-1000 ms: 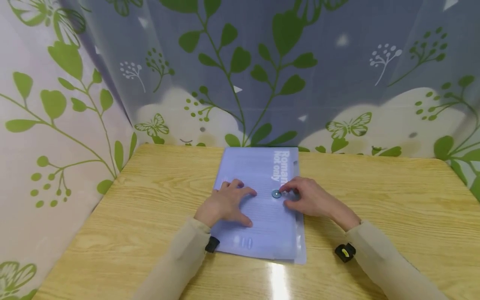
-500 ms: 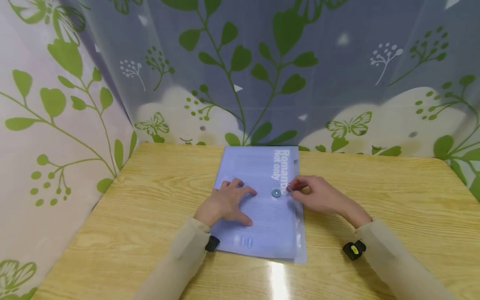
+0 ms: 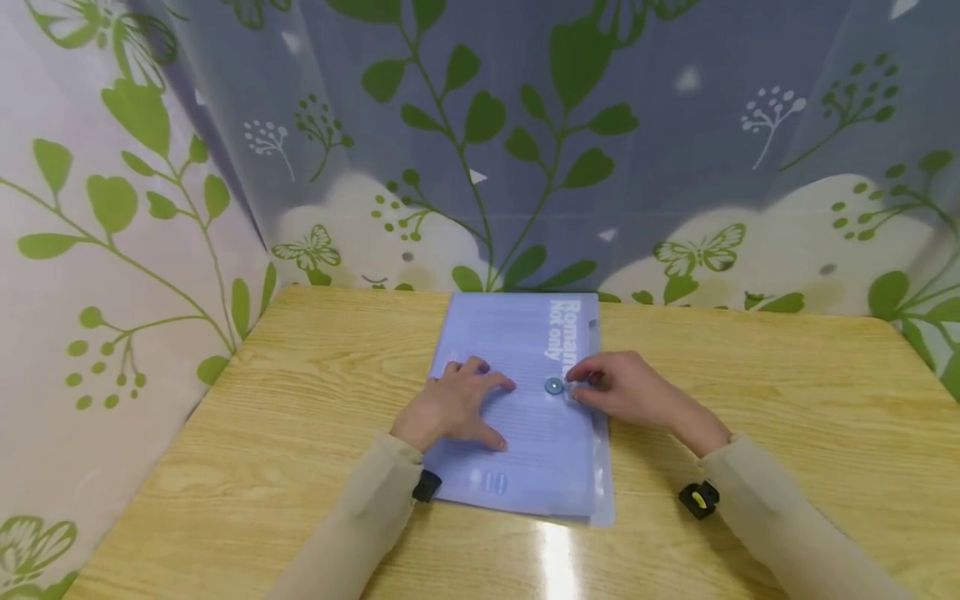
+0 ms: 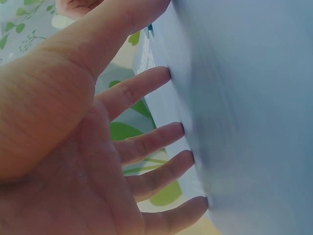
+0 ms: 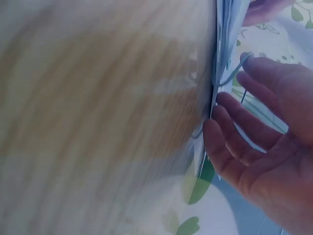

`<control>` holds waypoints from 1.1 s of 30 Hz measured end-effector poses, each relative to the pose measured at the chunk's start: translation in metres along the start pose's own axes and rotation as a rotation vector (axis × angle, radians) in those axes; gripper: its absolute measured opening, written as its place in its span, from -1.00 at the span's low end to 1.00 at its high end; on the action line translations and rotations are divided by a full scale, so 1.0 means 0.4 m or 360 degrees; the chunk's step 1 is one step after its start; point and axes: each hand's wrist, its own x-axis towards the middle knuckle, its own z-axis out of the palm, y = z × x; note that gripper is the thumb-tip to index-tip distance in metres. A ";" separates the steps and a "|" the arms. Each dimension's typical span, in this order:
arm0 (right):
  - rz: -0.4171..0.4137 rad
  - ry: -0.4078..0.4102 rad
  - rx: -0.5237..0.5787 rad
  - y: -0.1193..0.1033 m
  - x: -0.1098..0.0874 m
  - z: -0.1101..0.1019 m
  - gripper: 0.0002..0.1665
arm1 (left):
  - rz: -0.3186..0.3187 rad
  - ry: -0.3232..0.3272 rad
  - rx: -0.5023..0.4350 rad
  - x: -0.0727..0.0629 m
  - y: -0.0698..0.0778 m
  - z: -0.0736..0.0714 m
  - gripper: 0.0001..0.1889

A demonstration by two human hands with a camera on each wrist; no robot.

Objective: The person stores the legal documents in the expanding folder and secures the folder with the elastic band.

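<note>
A translucent light-blue document folder with white lettering lies on the table, printed pages showing through. My left hand rests on its left half, fingers spread; the left wrist view has those fingertips touching the cover. Near the folder's right side sits a round teal button. Just right of this button, my right hand pinches a thin cord between thumb and index finger. In the right wrist view the cord runs from the folder's edge up to the thumb tip, and the other fingers are loosely bent by that edge.
The wooden table extends on both sides of the folder. Behind it hangs a blue curtain with leaves and butterflies, and a pale one stands at the left. Each wrist wears a black strap, such as the right one.
My right hand drew away from the button to the right with the cord, then came back left close beside it. My left hand has stayed in place on the folder.
</note>
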 end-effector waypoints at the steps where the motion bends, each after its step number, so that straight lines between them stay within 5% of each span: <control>1: -0.0007 0.0009 -0.0032 -0.002 0.001 0.001 -0.78 | -0.0002 -0.0001 0.0004 0.001 0.001 -0.001 -0.20; 10: -0.0050 0.0013 -0.0244 -0.017 0.017 0.012 -0.78 | -0.0002 -0.0003 0.0007 0.003 0.005 -0.003 -0.20; 18: 0.0024 -0.0013 -0.0275 -0.022 0.031 0.020 -0.73 | -0.0002 0.0001 0.0012 0.004 0.003 -0.003 -0.20; 33: -0.0047 0.0000 -0.0318 -0.024 0.054 0.022 -0.80 | 0.0021 0.0011 0.0010 0.003 0.002 -0.003 -0.20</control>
